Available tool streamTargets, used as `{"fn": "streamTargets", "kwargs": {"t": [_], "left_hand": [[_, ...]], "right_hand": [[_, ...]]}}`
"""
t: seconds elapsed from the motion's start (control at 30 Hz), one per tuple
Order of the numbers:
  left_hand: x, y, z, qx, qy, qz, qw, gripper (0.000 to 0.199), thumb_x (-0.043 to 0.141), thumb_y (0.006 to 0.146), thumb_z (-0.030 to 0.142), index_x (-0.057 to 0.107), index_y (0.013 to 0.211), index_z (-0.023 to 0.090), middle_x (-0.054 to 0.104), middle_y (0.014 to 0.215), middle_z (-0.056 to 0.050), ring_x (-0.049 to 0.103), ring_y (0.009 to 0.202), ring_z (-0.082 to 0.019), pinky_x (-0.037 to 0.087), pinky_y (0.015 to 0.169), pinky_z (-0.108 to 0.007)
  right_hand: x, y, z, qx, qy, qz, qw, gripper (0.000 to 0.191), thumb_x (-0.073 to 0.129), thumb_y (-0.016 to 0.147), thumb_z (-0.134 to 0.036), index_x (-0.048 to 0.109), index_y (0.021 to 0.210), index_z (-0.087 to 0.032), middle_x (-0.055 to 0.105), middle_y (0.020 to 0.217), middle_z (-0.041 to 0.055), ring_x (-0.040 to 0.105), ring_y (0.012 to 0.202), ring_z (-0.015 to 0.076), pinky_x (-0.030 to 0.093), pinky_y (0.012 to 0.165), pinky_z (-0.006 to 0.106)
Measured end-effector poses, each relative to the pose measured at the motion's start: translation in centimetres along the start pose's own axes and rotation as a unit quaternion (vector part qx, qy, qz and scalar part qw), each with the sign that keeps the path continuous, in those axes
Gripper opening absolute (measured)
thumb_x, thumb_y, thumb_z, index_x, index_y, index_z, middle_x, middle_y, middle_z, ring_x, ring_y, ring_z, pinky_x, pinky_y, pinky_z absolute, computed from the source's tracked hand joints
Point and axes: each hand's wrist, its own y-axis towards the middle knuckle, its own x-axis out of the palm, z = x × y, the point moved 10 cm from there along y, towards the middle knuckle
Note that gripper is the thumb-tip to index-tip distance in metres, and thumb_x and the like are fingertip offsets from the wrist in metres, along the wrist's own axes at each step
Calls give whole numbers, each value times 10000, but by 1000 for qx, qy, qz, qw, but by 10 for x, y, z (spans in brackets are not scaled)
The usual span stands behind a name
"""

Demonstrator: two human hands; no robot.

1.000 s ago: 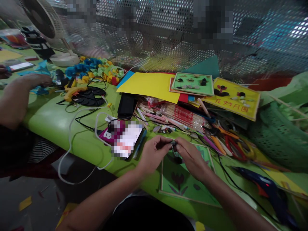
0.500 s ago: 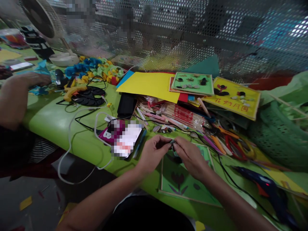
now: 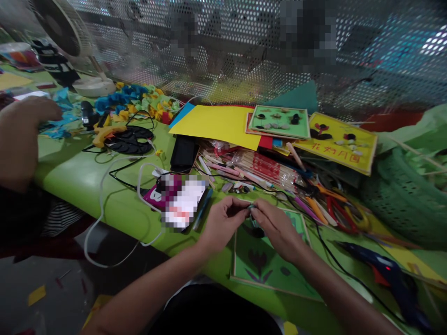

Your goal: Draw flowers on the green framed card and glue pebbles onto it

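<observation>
My left hand [image 3: 223, 223] and my right hand [image 3: 277, 228] meet fingertip to fingertip, both closed in a pinch. Between them is a small dark grey-green piece [image 3: 251, 207], mostly covered by the fingers, so its kind is unclear. Beneath my hands lies a green picture board [image 3: 240, 258] with a thin pale wooden edge. On it are a dark tulip shape [image 3: 258, 261] and a dark oval. My right hand and forearm hide part of the board.
A blue glue gun [image 3: 387, 274] with a glowing red light lies at right, its black cord crossing the table. Scissors [image 3: 344, 216], markers and pebbles sit beyond the board. A phone [image 3: 185, 202] lies left. A co-worker's hand [image 3: 38, 109] is at far left, near blue paper.
My fingertips have shifted slightly around the small piece, while both hands stay in the same place. The co-worker's hand at far left has moved a little leftward.
</observation>
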Motion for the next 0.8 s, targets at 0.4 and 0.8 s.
{"fn": "streamTargets", "kwargs": {"t": [0.4, 0.8], "left_hand": [[-1, 2, -10, -34, -52, 0, 998, 252, 872, 724, 312, 770, 885, 148, 771, 861, -47, 695, 810, -160, 553, 812, -293], [-4, 2, -5, -25, -27, 13, 999, 215, 857, 717, 280, 775, 865, 148, 763, 822, -37, 680, 779, -158, 547, 781, -286]], "right_hand": [[3, -1, 3, -2, -14, 2, 1000, 270, 358, 1019, -340, 391, 766, -250, 513, 728, 1, 475, 654, 192, 338, 601, 316], [3, 3, -5, -27, -93, -1, 995, 274, 375, 1011, -325, 358, 747, -254, 496, 694, -1, 455, 607, 181, 318, 578, 307]]}}
